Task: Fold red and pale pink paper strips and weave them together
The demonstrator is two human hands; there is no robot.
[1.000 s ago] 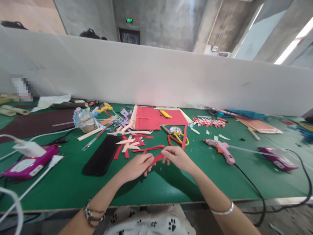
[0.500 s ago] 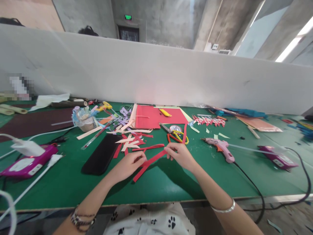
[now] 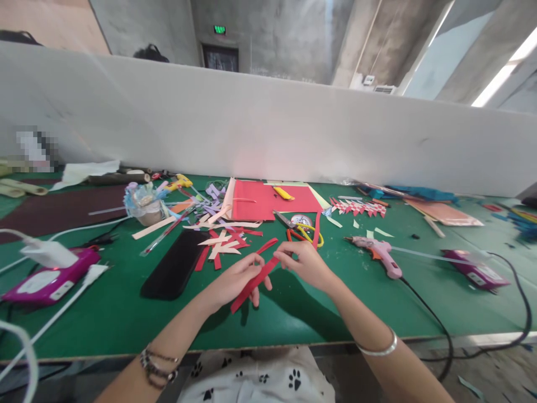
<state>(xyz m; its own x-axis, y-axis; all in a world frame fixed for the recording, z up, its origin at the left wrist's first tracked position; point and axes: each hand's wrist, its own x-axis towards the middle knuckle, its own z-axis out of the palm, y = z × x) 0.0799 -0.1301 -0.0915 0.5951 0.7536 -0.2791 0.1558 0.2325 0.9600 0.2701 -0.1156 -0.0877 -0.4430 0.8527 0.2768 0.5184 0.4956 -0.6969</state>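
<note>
Red strip (image 3: 253, 285) | across left hand (image 3: 235, 278) | upper end pinched in right hand (image 3: 305, 264)

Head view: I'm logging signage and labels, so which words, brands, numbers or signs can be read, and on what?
No text is legible.
Green lit sign, on the concrete wall: characters too small and blurred.
Pale marks low on that wall: too faint to tell whether they are writing.
Round patterned piece mid-table: no readable words.
Left purple box and right purple box: nothing readable.
</note>
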